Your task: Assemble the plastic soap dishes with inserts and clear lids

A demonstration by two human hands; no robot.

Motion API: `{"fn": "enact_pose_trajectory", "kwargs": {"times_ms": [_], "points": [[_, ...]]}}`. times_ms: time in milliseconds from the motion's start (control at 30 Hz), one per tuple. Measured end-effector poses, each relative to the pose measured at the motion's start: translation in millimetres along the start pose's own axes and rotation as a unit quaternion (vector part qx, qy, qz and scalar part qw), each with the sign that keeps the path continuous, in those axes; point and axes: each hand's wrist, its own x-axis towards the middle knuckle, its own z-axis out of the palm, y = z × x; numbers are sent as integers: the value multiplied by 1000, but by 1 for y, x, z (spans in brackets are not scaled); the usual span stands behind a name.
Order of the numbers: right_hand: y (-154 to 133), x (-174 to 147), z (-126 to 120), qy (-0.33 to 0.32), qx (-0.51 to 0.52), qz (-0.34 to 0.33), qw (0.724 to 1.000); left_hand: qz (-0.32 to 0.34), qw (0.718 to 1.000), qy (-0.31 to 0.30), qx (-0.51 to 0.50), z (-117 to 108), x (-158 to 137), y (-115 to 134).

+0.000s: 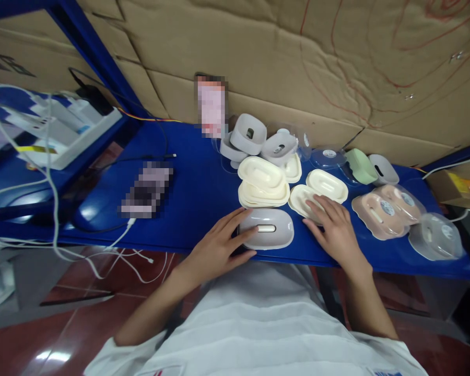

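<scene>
A grey oval soap dish [268,236] with a central slot lies near the table's front edge. My left hand [221,240] rests at its left side, fingers spread, one fingertip by the slot and the thumb near its front rim. My right hand [332,230] lies with outstretched fingers over a cream oval tray [300,198], covering part of it. Behind that is another cream oval tray [329,185]. Several more cream trays form a stack [262,183] just behind the grey dish.
Grey dish bodies [249,134], a green one [361,166] and clear covers [328,157] sit along the cardboard wall [258,47]. Pink covered dishes [379,214] and a clear-covered grey dish [434,237] lie right. A blurred phone [147,190], cables and a power strip [86,136] are left.
</scene>
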Motion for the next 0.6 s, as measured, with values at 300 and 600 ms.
{"fn": "enact_pose_trajectory", "kwargs": {"times_ms": [300, 600], "points": [[34, -24, -6, -26, 81, 40, 996, 4, 999, 16, -43, -1, 0, 0], [98, 60, -9, -37, -21, -13, 999, -1, 997, 40, -66, -8, 5, 4]]}}
